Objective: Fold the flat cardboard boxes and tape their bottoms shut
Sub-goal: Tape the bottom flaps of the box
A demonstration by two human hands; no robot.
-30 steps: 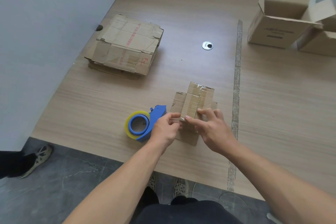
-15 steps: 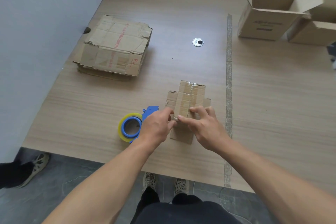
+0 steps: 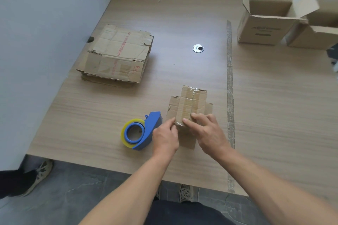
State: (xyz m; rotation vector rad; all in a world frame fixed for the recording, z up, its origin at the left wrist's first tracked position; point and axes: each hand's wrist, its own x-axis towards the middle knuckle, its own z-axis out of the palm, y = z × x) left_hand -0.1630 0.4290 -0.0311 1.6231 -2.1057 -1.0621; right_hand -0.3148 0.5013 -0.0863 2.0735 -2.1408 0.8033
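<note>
L hand point(image 3: 165, 137), R hand point(image 3: 208, 133) on box point(image 3: 190, 100); stack point(image 3: 117, 56) "F".

Forearms reach forward; left hand point(image 3: 165, 136) pinches the box point(image 3: 190, 103) edge, right hand point(image 3: 207, 132) presses it with straight fingers.

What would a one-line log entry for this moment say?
step: taping box bottom | left hand: pinches box edge | right hand: presses box top | dispenser: on table, beside box
</note>
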